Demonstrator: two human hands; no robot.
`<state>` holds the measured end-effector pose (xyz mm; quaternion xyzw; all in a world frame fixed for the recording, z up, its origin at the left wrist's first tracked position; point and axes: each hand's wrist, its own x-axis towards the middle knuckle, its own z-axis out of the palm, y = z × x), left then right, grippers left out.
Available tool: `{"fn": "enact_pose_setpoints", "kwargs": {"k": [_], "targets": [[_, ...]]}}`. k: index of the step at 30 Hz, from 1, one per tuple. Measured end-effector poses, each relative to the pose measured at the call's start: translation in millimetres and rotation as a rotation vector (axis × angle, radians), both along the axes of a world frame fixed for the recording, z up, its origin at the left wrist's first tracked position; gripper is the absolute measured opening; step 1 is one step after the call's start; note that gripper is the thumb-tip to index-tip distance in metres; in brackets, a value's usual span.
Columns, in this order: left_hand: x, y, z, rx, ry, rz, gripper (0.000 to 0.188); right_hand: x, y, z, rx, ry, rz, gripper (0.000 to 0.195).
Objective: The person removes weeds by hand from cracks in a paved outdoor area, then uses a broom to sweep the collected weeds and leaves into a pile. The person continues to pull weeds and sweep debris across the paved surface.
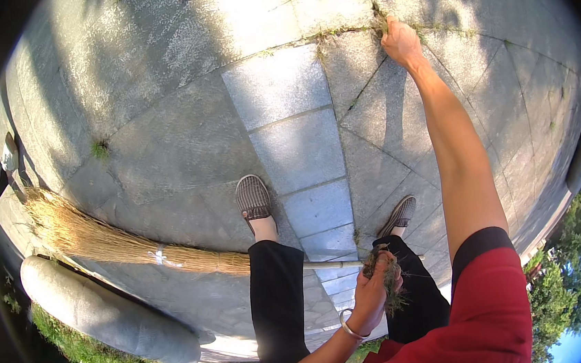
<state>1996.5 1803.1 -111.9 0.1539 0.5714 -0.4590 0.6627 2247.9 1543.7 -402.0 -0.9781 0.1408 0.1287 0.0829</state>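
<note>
My right hand (402,42) reaches far forward to a joint in the stone paving (178,144). Its fingers are closed on a small tuft of weeds (383,24) with dark roots or soil at the tip. Whether the tuft is still rooted, I cannot tell. Close to my body, my left hand (372,291), with a bangle (351,325) at the wrist, grips a clump of pulled weeds (393,281). More weeds (332,31) grow along the curved joint, left of my right hand.
A straw broom (135,247) lies across to the left, its handle (331,264) passing behind my legs. My feet stand apart in woven slip-on shoes (253,197). A grass tuft (100,149) sprouts at left. Rounded stone edging (110,311) borders the paving at lower left.
</note>
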Motion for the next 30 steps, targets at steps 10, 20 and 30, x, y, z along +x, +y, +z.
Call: {"fn": "enact_pose_setpoints", "kwargs": {"k": [10, 20, 30], "targets": [[3.7, -14.5, -4.9, 0.003, -0.019, 0.003, 0.020, -14.5, -25.0, 24.6, -0.093, -0.217, 0.143, 0.019], [-1.5, -12.6, -5.1, -0.002, 0.022, -0.037, 0.021, -17.3, -48.1, -0.5, 0.115, 0.062, -0.271, 0.023], [4.3, -14.3, -1.6, -0.044, -0.015, -0.019, 0.021, -27.2, -11.2, -4.5, 0.066, -0.142, -0.079, 0.033]]}}
